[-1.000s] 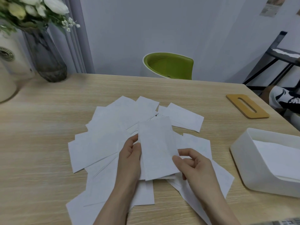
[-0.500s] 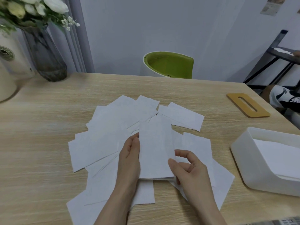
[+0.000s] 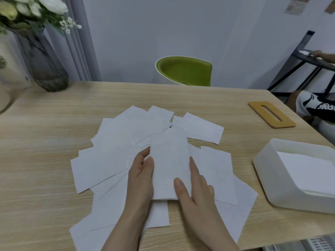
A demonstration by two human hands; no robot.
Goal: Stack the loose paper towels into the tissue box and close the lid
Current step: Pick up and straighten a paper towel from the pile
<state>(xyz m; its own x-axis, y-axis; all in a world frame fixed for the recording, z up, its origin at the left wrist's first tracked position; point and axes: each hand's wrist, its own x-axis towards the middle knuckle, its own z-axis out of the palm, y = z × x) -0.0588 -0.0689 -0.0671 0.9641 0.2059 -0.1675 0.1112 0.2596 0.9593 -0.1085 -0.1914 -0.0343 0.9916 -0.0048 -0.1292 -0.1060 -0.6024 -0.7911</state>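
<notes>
Right hand (image 3: 194, 185): at 6 o'clock. A second ago its fingers were curled, pinching the stack's right edge; now they lie nearly straight along that edge, thumb flat on the top sheet.
Left hand (image 3: 142, 171): at 6 o'clock, just left of the stack. Position unchanged; fingers straight, pressed against the left edge, thumb at the upper corner.
Stack (image 3: 169, 165): between both hands, resting on the spread sheets. A second ago it was tilted and partly lifted; now it lies flat, long axis toward 12 o'clock.
Meaning: judged, the edges are being squared. The stack looks ready to transfer.
Loose towels (image 3: 112, 156): fanned from 7 o'clock through 12 to 4 o'clock around the stack, overlapping. Most of the task remains.
Box (image 3: 268, 178): at 3 o'clock, well apart from the stack, open, white sheets already inside.
Lid (image 3: 272, 114): at 2 o'clock, beyond the box, flat, off the box, slot up.
Table (image 3: 45, 187): pale wood grain, bears everything listed.
Vase (image 3: 45, 64): at 10 o'clock, far edge, dark glass, white flowers.
Chair (image 3: 184, 71): at 12 o'clock, green, behind the table.
Room: pale wall; at 2 o'clock a dark frame and part of another person.
</notes>
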